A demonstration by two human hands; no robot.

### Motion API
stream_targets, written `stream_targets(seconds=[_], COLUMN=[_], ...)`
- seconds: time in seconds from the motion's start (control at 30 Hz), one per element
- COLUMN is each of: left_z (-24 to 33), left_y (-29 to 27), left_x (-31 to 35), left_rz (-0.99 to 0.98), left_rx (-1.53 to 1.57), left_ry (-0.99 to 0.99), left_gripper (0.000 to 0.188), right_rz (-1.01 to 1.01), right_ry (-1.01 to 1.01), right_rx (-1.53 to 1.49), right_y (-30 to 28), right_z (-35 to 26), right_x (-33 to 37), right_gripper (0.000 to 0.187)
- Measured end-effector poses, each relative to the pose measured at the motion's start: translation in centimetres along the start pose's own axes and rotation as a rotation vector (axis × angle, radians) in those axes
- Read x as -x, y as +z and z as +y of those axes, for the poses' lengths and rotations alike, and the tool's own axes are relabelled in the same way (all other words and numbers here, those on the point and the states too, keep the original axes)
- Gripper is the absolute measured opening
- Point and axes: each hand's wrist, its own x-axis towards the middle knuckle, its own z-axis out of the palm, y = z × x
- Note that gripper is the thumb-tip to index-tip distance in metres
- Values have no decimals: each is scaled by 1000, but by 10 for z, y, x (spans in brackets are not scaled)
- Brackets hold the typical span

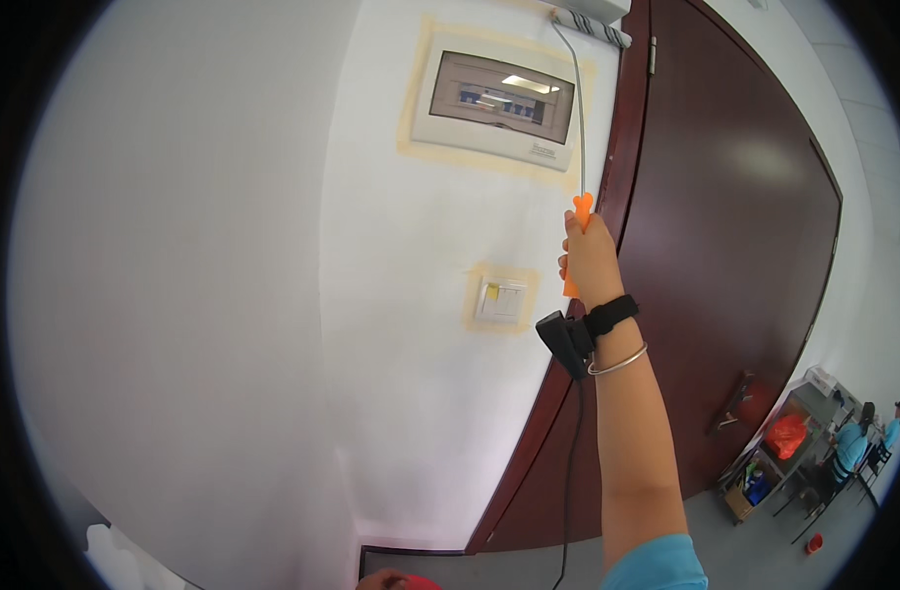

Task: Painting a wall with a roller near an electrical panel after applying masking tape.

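My right hand (592,254), raised high, is closed around the orange handle of a paint roller (581,118). Its long thin metal rod runs up to a white roller sleeve with dark stripes, which lies against the upper wall beside the door frame. Left of the rod is a white electrical box (494,152) with a tinted cover, bordered by yellowish masking tape. Lower down, a wall switch (500,300) is taped around too. At the bottom edge, only a part of my left hand (379,581) shows, gripping a red object (422,582) mostly cut off by the frame.
A dark red door (735,197) with its frame stands right of the white wall (411,393). From a black wrist-worn device (566,339) a cable hangs down. Far right, people in blue shirts (850,442) sit near a shelf (765,472) with a red bag; a small red bucket (814,544) is on the floor.
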Motion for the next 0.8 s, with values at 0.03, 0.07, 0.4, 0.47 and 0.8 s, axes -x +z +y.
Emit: stream_targets(seconds=[0.03,0.07,0.4,0.47,0.8], left_z=[4,7,-2,-2,3], left_y=[-3,-6,-28,-30,-38], left_x=[2,4,23,28,40], left_rz=[4,18,13,8,17], left_rx=[4,32,78,82,122], left_ry=[-2,-22,-106,-89,-54], left_gripper=[12,12,12,13,14], right_rz=[-6,-11,-42,-36,-3], right_ry=[-2,13,89,94,-81], right_rx=[0,4,-34,-25,68], right_y=[4,7,15,17,27], right_z=[2,4,14,20,-17], right_x=[2,7,76,81,48], right_gripper=[37,36,33,33,37])
